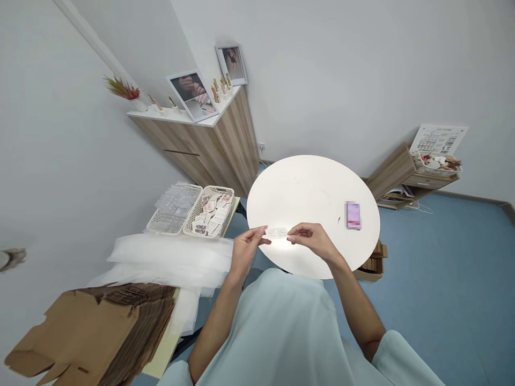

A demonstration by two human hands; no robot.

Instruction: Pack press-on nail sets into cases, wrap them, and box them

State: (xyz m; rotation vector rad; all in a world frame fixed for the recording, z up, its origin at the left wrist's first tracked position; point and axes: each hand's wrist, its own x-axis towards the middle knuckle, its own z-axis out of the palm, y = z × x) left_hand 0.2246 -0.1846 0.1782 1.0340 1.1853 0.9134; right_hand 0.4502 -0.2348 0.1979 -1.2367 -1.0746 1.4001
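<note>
A small pale, see-through piece with fine lines on it (277,232) is stretched flat between my two hands, low over the near part of the white round table (306,187). Thumb and fingers of my left hand (246,245) pinch towards its left end. My right hand (313,239) pinches the right end the same way. What the piece is exactly is too small to tell. To the right on the tabletop lies a phone-like pink and purple rectangle (353,215), blurred out, with a tiny dark bit (338,220) beside it.
Left of me, a side table carries a basket of printed cards and packets (211,212), a basket of clear plastic trays (173,209), white wrapping sheets (169,257) and flattened cardboard boxes (92,327). A wooden cabinet (205,150) stands behind. An open carton (372,265) sits on the floor.
</note>
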